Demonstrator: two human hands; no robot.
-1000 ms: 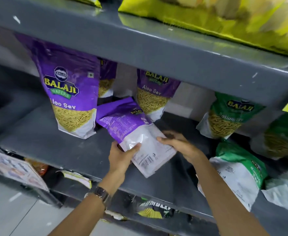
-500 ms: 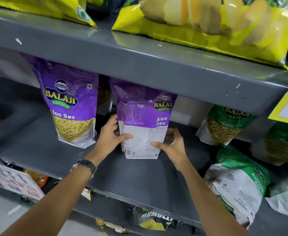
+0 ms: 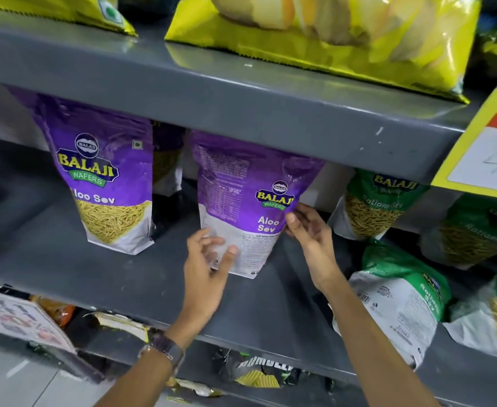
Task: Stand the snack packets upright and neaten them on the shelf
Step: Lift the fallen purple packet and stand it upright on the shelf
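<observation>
A purple Aloo Sev packet point(image 3: 250, 198) stands upright on the grey shelf point(image 3: 65, 271), its back side facing me. My left hand point(image 3: 209, 259) is in front of its lower left corner, fingers spread and just off it. My right hand point(image 3: 309, 230) rests fingers apart against its right edge. A second purple Aloo Sev packet point(image 3: 106, 177) stands upright to the left, front facing out. Another purple packet point(image 3: 168, 163) is half hidden behind them.
Green Ratlami Sev packets stand at the back right point(image 3: 373, 204), and one lies toppled point(image 3: 400, 301) near the shelf's front edge. The upper shelf point(image 3: 241, 95) with yellow chip bags point(image 3: 329, 33) hangs low overhead. A yellow price tag point(image 3: 488, 151) sticks out at right.
The purple packet lay flat in both hands a second ago. It was lifted upright and set on the shelf, and my fingers have now loosened from it.
</observation>
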